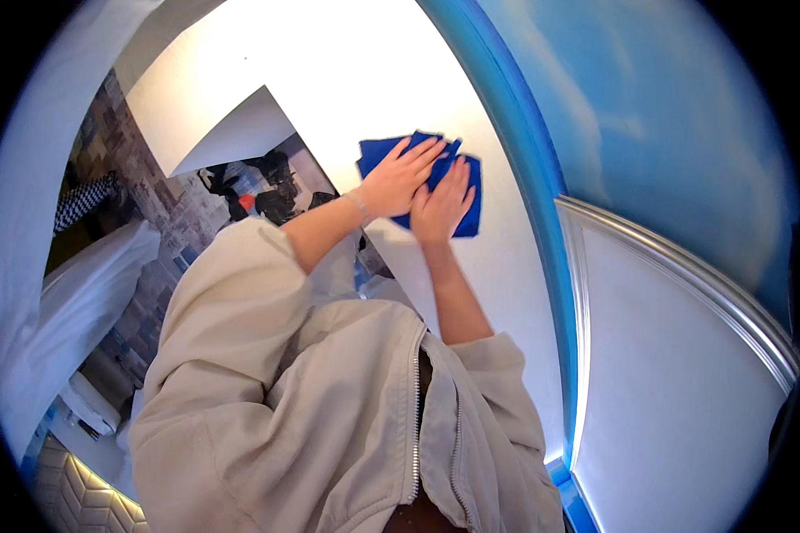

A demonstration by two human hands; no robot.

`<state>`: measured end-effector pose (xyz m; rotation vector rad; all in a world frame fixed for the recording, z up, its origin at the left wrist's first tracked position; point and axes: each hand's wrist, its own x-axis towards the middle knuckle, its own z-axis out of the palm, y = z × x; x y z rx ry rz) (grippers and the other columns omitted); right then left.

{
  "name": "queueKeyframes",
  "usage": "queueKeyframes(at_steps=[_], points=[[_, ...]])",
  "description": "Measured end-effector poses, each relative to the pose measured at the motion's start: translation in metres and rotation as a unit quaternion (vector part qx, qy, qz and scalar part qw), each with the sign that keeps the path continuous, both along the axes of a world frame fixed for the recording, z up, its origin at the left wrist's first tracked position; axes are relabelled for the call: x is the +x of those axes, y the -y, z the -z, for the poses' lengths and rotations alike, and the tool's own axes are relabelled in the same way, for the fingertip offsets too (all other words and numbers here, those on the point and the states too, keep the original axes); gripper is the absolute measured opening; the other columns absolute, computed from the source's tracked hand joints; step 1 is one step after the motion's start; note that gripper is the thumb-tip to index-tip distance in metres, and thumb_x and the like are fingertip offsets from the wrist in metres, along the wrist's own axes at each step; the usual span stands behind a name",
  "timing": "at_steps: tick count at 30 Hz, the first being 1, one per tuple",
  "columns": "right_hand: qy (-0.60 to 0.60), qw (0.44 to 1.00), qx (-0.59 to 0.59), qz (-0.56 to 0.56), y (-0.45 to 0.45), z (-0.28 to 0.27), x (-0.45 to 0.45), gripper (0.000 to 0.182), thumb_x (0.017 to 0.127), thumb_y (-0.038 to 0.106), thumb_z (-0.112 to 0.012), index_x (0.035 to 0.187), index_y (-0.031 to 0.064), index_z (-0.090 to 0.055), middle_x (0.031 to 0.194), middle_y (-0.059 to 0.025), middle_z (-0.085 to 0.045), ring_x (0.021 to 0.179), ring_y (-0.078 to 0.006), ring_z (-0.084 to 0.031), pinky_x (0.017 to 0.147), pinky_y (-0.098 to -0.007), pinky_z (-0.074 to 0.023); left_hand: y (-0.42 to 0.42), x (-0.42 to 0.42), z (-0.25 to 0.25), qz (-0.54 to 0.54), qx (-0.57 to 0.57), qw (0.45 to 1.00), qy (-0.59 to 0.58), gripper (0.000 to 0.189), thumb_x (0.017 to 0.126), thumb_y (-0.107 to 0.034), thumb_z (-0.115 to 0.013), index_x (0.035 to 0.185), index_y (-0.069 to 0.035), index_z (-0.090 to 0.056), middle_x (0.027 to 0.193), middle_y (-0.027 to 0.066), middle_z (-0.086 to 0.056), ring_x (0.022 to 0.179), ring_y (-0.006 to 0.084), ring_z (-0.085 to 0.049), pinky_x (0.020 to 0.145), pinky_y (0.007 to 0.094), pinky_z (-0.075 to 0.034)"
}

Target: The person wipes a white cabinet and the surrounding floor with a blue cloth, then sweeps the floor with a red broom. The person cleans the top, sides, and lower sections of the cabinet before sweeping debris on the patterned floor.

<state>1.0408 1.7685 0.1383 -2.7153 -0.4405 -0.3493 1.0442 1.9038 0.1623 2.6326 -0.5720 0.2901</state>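
Observation:
A dark blue cloth point(468, 210) lies spread and partly creased on a smooth white surface point(507, 266). My left hand point(397, 183) rests palm down on its middle, fingers somewhat apart, with a thin bracelet at the wrist. Close beside it on the right, my right hand point(441, 206) holds down the lower part of the cloth. The two hands touch or nearly touch near the thumb of the right one. Parts of the cloth are hidden beneath both palms.
A blue border point(540, 220) runs along the white surface, beside a blue painted wall point(693, 126) and silver moulding point(687, 273). Dark items point(277, 193) lie on the wood-patterned floor point(167, 193) below the surface's left edge. Translucent white sheeting point(87, 306) hangs at far left.

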Motion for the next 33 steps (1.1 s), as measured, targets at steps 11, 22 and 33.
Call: queueKeyframes(at_steps=[11, 22, 33], points=[[-0.05, 0.997, 0.028, -0.044, -0.05, 0.026, -0.001, 0.059, 0.082, 0.018, -0.045, 0.136, -0.0049, -0.038, 0.148, -0.0185, -0.031, 0.138, -0.0325, -0.025, 0.109, -0.0538, -0.0154, -0.036, -0.022, 0.029, -0.133, -0.064, 0.986, -0.08, 0.054, 0.086, -0.024, -0.047, 0.135, -0.001, -0.043, 0.151, 0.0142, -0.027, 0.141, 0.0259, -0.022, 0.111, 0.0498, -0.014], [-0.071, 0.981, 0.017, -0.178, -0.165, 0.047, 0.098, 0.063, 0.079, 0.021, -0.046, 0.138, -0.0003, -0.036, 0.149, -0.0141, -0.03, 0.14, -0.0275, -0.023, 0.111, -0.0519, -0.0131, -0.134, 0.042, 0.059, -0.288, -0.029, 0.957, -0.018, 0.047, 0.082, -0.022, -0.051, 0.121, 0.004, -0.053, 0.146, 0.0157, -0.034, 0.137, 0.0263, -0.03, 0.108, 0.0486, -0.024], [0.014, 0.906, 0.049, -0.42, -0.299, 0.031, 0.228, 0.051, 0.078, 0.019, -0.05, 0.127, 0.0046, -0.052, 0.139, -0.0092, -0.046, 0.131, -0.0235, -0.039, 0.109, -0.0485, -0.0245, -0.226, 0.128, 0.075, -0.514, 0.013, 0.858, 0.001, 0.052, 0.084, -0.024, -0.049, 0.127, 0.005, -0.046, 0.149, 0.022, -0.024, 0.14, 0.0336, -0.019, 0.109, 0.0563, -0.014]])
